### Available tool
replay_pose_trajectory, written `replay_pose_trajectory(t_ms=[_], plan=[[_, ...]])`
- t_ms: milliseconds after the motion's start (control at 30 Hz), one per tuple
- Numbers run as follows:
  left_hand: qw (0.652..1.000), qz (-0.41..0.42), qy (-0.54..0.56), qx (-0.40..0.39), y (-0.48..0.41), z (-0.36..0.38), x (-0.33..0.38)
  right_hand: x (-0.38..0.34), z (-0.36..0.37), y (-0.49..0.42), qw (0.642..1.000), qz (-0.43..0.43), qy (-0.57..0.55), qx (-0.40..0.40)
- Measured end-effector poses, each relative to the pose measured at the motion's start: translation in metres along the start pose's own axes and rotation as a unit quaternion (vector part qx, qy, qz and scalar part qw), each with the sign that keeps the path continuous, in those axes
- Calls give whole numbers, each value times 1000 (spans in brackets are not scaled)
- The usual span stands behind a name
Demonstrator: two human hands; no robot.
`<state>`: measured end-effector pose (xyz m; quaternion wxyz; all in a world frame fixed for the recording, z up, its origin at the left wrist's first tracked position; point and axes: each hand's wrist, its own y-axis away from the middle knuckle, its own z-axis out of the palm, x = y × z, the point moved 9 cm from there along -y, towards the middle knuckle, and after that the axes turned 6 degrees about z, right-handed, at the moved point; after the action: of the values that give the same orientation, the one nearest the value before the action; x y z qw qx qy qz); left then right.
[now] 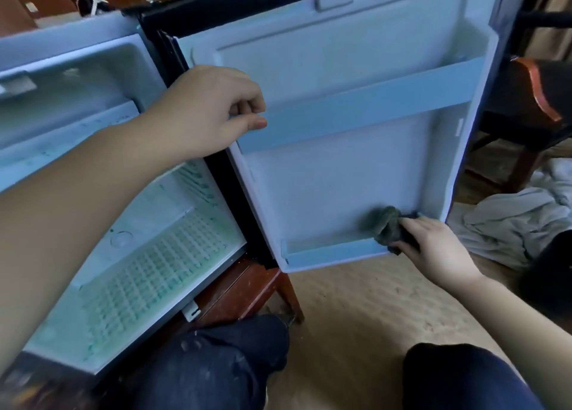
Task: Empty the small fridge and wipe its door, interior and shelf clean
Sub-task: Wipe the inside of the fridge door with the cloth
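Gripping a crumpled dark grey cloth [385,224] w/ my right hand [433,248], fingers curled round it, pressed into the bottom right corner of the small fridge's open white plastic door [334,180], at its low ledge [325,252]. Left hand [213,109] pinches the pale mid-door rail [356,112] at its left end, thumb below, fingers curled above. White fridge interior [133,255] lies left of the door.

Home room: carpet [356,310], wooden chair [532,100], crumpled laundry [510,221]
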<state>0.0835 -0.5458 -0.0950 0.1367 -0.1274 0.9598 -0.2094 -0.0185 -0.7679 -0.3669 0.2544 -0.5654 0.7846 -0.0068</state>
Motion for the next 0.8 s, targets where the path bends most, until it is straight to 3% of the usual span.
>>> replay_pose_trajectory(t_ms=[100, 167, 400, 500, 567, 667, 800], plan=[[1000, 5, 8, 2, 3, -4, 0, -25, -9, 11, 996, 71, -48, 12], [1000, -2, 3, 1, 5, -3, -1, -58, -20, 5, 983, 113, -138, 31], [999, -23, 38, -4, 9, 0, -3, -241, -43, -32, 891, 75, -442, 71], [999, -34, 32, 9, 9, 1, -7, -260, -21, -18, 903, 53, -394, 165], [999, -32, 33, 25, 12, 2, -8, -247, 6, -6, 916, 79, -356, 169], [997, -28, 42, 51, 17, 1, -8, -221, 58, 12, 949, 129, -277, 75], [996, -26, 66, 55, 18, 3, -9, -203, 73, 15, 989, 125, -77, -12]])
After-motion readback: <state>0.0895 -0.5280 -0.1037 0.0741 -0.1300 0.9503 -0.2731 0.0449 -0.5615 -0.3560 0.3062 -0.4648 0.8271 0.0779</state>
